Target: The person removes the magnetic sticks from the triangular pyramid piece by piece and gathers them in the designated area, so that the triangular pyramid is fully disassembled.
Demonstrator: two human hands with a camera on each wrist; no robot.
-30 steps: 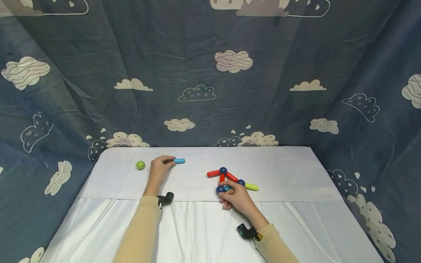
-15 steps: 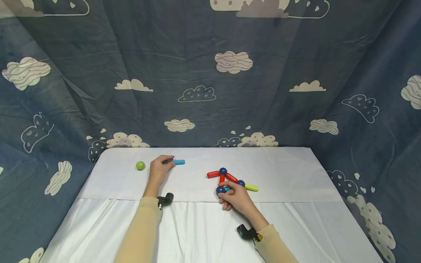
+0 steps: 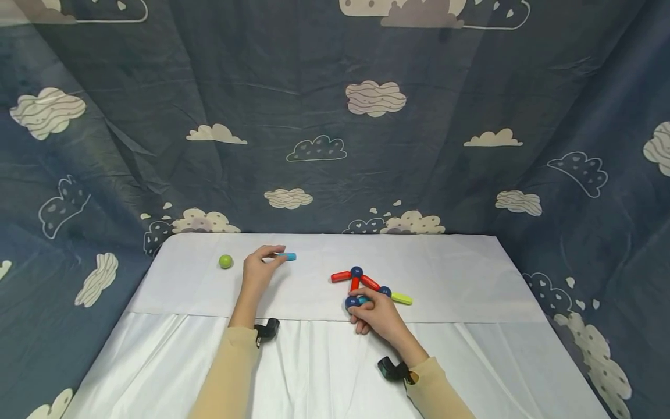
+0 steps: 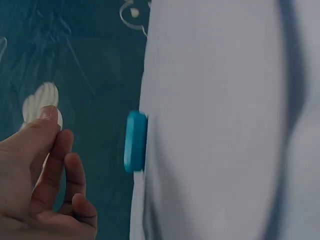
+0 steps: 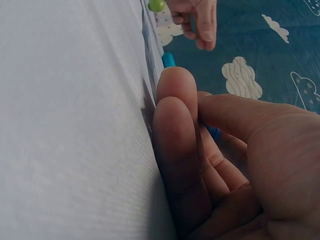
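Observation:
A short light-blue stick (image 4: pixel 135 142) lies on the white tabletop, apart from my left hand (image 4: pixel 45 175). The fingers of that hand are loosely bent above the table, with nothing between them that I can see. With thumb and index finger my right hand (image 3: pixel 377 314) pinches a blue stick (image 3: pixel 363 299) beside a dark blue ball (image 3: pixel 352 302). This stick is part of a ball-and-stick figure with red sticks (image 3: pixel 370 283), more dark blue balls (image 3: pixel 356 272) and a yellow-green stick (image 3: pixel 402 298). The fingers mostly cover the pinched stick.
A green ball (image 3: pixel 225 261) sits on the white table (image 3: pixel 460 273) to the left of my left hand. Behind the table and at its sides hangs a dark cloth (image 3: pixel 314 81) with cloud prints. A small black camera is strapped to each wrist.
My left hand has come up slightly off the light-blue stick, which stays on the table. The right hand and the figure stay put, while the head view shifts a little.

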